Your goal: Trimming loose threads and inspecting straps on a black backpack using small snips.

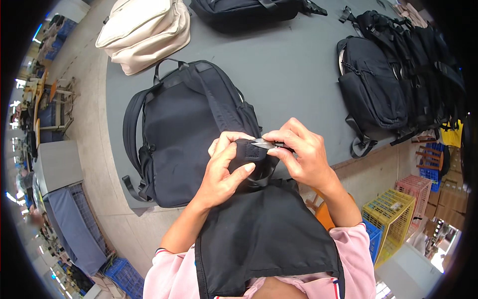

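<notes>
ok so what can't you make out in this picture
In the head view:
- silver snips: handles mostly hidden by the right hand
- nearest backpack: front hidden, facing the table
- top black backpack: cut off by the upper edge
- far-left clutter: too small and blurred

The left hand [222,172] grips a black padded fabric strap [242,149], the right hand [304,155] small silver metal snips [264,144]; left of them a black fabric backpack [181,139] lies on a grey worktop [294,74].
</notes>
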Demonstrator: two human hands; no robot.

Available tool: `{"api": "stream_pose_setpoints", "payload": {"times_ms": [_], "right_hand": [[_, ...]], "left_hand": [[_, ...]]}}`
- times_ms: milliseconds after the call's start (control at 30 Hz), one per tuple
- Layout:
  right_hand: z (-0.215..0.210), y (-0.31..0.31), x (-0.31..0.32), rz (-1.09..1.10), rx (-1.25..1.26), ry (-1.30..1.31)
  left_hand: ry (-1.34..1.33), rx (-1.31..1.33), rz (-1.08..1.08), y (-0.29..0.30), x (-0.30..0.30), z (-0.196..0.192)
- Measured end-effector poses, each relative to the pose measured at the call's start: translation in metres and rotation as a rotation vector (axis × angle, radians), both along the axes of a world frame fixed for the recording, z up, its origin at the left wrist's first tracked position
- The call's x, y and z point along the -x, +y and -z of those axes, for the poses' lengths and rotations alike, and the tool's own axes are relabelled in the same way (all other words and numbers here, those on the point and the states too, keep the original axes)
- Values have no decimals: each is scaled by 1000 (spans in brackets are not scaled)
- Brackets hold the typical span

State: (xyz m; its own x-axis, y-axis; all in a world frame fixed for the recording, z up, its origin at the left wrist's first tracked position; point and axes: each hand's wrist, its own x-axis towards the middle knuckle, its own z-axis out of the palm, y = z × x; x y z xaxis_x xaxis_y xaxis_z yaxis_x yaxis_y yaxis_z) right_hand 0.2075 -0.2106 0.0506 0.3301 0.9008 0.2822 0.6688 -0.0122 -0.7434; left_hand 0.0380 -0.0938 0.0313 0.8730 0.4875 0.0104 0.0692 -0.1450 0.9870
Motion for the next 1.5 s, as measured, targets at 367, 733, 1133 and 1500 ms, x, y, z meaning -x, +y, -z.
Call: {"api": "stream_pose_setpoints", "payload": {"times_ms": [367,733,1133,1500], "right_hand": [[4,-2,7,49,-42,30],[5,-17,10,175,-128,384],[78,-7,4,175,153,668],[145,15,7,447,181,1130]], "left_hand": [[16,-51,14,-1,-1,3],[78,-161,-55,14,-7,-3],[59,-1035,-441,103,-91,-7],[676,-954,-372,165,-66,74]]}}
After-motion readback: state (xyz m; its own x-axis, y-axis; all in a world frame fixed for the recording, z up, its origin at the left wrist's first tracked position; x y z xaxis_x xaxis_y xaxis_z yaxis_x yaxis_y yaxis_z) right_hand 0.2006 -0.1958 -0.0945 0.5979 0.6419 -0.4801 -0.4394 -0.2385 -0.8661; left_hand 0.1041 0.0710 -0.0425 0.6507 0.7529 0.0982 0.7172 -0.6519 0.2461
